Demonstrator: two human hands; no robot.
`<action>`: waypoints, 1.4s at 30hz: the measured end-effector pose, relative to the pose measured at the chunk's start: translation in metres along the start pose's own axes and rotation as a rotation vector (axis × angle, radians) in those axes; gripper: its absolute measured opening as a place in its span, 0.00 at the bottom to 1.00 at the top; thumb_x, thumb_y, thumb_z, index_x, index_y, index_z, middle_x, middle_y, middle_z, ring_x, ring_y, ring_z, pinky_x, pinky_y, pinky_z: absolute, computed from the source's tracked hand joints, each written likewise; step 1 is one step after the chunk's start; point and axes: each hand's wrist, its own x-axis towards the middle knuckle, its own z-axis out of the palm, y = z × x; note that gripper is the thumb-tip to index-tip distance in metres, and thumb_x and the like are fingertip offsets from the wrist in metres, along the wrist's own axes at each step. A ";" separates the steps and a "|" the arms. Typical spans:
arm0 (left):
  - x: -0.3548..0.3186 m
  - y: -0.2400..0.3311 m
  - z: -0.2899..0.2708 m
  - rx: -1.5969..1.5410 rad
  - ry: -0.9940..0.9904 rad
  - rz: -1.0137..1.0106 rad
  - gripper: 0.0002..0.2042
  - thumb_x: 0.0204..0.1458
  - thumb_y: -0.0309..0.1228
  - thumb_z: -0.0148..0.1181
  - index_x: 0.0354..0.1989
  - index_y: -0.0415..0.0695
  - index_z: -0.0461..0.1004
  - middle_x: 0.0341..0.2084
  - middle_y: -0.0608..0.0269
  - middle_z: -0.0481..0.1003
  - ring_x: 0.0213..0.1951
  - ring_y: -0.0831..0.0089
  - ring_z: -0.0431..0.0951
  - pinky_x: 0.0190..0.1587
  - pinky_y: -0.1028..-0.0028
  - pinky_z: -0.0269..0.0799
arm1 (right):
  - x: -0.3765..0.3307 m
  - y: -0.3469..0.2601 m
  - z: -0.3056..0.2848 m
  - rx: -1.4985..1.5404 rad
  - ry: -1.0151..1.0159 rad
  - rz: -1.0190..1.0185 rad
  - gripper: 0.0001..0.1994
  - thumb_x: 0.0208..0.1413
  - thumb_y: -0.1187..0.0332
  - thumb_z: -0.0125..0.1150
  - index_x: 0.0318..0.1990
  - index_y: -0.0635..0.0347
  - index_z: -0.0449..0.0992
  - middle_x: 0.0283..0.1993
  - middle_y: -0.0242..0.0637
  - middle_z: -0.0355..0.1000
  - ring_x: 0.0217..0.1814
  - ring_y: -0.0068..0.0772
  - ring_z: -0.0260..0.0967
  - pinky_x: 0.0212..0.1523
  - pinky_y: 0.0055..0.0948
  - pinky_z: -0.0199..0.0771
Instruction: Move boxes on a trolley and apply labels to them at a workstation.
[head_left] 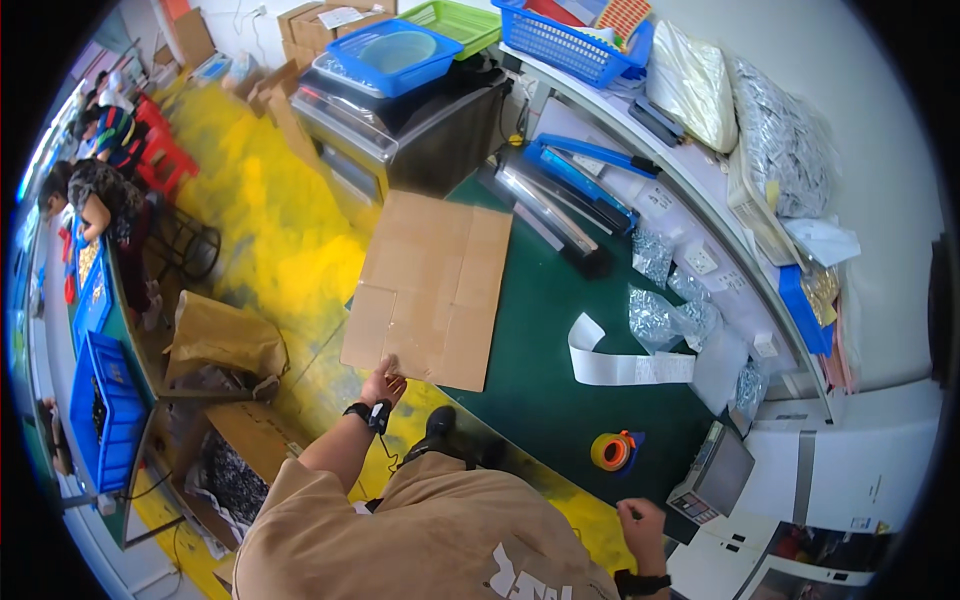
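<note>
A flat brown cardboard sheet [435, 290] with creases and tape lies partly on the green tabletop [545, 330] and juts past its left edge. My left hand [382, 384] pinches the near left edge of the cardboard, thumb on top and fingers curled beneath. Low on the right, my right hand [642, 522] hangs by the near edge of the table with its fingers curled in. What those fingers hold, if anything, I cannot make out. Nearest to it are an orange tape roll [611, 451] and a grey boxy device with buttons [712, 472].
A curling white paper strip [630, 368] and clear bags of small metal parts [655, 318] lie on the table's right. Behind stand a blue-handled sealer [585, 185] and a metal machine [400, 125]. Blue bins [105, 410] and a seated person [95, 205] are at left.
</note>
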 end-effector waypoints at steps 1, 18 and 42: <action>-0.006 0.002 0.005 -0.002 0.001 0.009 0.20 0.53 0.47 0.62 0.41 0.44 0.69 0.37 0.62 0.73 0.45 0.63 0.72 0.51 0.61 0.69 | -0.007 0.009 0.006 0.049 0.014 0.103 0.05 0.52 0.72 0.62 0.31 0.66 0.78 0.29 0.43 0.76 0.30 0.35 0.75 0.33 0.27 0.72; -0.212 0.117 -0.185 -0.051 0.020 0.542 0.12 0.49 0.34 0.55 0.40 0.41 0.72 0.39 0.55 0.75 0.44 0.59 0.75 0.53 0.61 0.70 | -0.067 0.166 0.065 0.001 -0.338 0.452 0.09 0.55 0.68 0.58 0.32 0.67 0.79 0.29 0.44 0.76 0.32 0.35 0.75 0.36 0.29 0.73; -0.151 0.052 -0.334 0.514 0.112 0.295 0.14 0.52 0.37 0.56 0.39 0.39 0.72 0.29 0.55 0.76 0.31 0.60 0.78 0.33 0.64 0.77 | -0.321 0.171 0.127 0.070 -0.152 0.568 0.14 0.54 0.59 0.59 0.38 0.61 0.79 0.33 0.46 0.77 0.37 0.46 0.76 0.40 0.36 0.75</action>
